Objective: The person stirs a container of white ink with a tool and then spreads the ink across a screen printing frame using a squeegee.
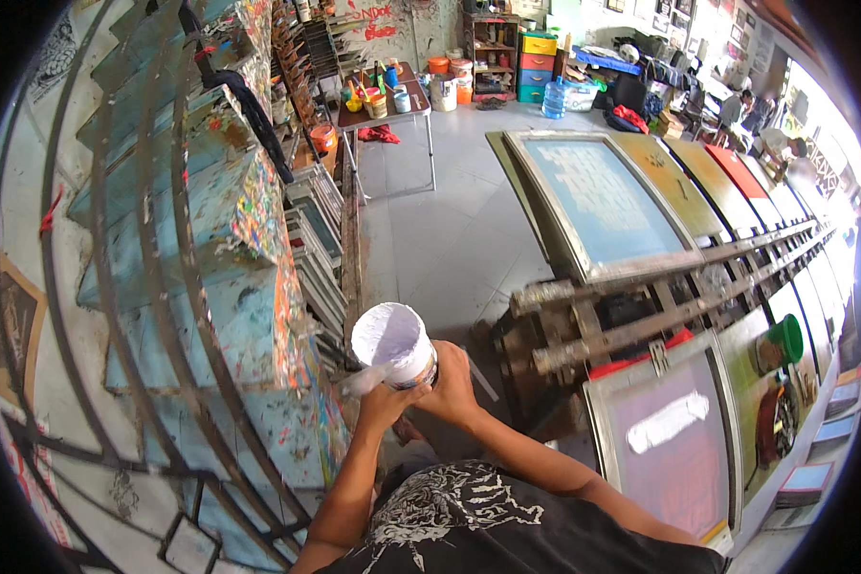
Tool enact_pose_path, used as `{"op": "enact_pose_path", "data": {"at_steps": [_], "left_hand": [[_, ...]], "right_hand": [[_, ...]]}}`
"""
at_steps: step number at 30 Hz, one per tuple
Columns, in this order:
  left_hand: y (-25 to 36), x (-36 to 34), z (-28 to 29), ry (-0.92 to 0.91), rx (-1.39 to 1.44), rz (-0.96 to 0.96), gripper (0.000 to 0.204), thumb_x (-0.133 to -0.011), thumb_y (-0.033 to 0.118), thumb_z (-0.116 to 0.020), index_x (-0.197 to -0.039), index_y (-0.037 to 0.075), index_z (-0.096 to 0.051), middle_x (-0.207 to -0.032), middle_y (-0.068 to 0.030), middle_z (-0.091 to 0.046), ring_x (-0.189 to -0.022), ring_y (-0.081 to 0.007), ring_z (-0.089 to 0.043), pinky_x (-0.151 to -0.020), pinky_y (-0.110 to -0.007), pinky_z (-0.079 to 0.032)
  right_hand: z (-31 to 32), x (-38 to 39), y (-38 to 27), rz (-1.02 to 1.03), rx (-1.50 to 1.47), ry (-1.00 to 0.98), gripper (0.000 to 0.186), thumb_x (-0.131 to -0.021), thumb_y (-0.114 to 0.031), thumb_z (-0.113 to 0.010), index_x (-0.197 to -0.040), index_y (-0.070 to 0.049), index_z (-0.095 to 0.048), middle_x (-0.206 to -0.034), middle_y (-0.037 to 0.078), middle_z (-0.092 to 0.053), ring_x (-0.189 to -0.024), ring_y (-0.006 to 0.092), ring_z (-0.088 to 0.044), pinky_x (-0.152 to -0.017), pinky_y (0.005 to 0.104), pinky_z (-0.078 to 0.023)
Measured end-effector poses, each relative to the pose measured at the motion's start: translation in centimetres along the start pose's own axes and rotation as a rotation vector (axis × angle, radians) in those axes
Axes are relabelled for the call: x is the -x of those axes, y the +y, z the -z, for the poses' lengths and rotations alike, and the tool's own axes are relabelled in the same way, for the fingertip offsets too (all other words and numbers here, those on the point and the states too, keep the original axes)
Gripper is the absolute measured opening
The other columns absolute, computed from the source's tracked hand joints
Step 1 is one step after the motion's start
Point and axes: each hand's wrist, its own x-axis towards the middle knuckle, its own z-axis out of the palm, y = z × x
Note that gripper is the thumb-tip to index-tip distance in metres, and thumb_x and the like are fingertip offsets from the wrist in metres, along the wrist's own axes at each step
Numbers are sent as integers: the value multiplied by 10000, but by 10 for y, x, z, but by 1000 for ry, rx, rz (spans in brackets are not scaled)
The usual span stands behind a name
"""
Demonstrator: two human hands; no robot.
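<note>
Both my hands are closed around a white plastic tub (408, 346) in front of my body. Its mouth is open and tilted toward me, and whitish residue coats the inside. My left hand (388, 406) grips the lower near side, and my right hand (452, 381) wraps the right side. By the left fingers a pale, blurred piece (364, 381) sticks out; I cannot tell what it is. To my right, a framed printing screen (667, 497) has a thick streak of white paste (670, 422) on its mesh.
Paint-spattered blue steps (163, 258) with dark railings rise on the left, with frames (318, 251) stacked beside them. Another screen (598, 196) lies across the long wooden rack (660, 311). A green tub (784, 340) stands right. Behind are a small table (387, 113) with paint pots and people working.
</note>
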Motion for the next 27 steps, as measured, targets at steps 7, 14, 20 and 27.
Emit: {"op": "enact_pose_path", "data": {"at_steps": [7, 14, 20, 27], "left_hand": [[-47, -221, 39, -73, 141, -129, 635, -727, 292, -893, -1221, 3, -617, -1168, -87, -669, -1092, -190, -618, -953, -356, -492], [-72, -440, 44, -185, 429, -165, 590, -730, 159, -878, -1225, 13, -593, -1148, -77, -671, -1057, -161, -645, -922, -328, -529], [-107, -614, 46, -79, 367, -151, 620, -742, 246, -873, -1237, 15, -580, -1179, -75, -654, -1080, -170, -635, -954, -334, -510], [-140, -841, 73, 53, 259, -139, 699, -707, 130, -888, -1282, -7, -514, -1187, -97, -636, -1069, -179, -635, -946, -325, -515]], "right_hand": [[-45, -180, 73, 38, 222, 172, 737, -649, -279, -814, -1276, -33, -516, -1218, 185, -583, -1199, 422, -512, -1039, 504, -376], [-50, -312, 132, -246, 242, 239, 1095, -646, -330, -914, -1475, 57, -314, -1488, 279, -373, -1363, 443, -390, -1144, 483, -313], [-65, -404, 228, -531, -136, 114, 880, -756, -265, -851, -1449, 24, -393, -1457, 269, -427, -1361, 392, -437, -1100, 456, -394], [-53, -634, 339, -433, -174, -95, 727, -817, -255, -803, -1423, -32, -468, -1370, 210, -558, -1283, 335, -547, -997, 435, -484]]}}
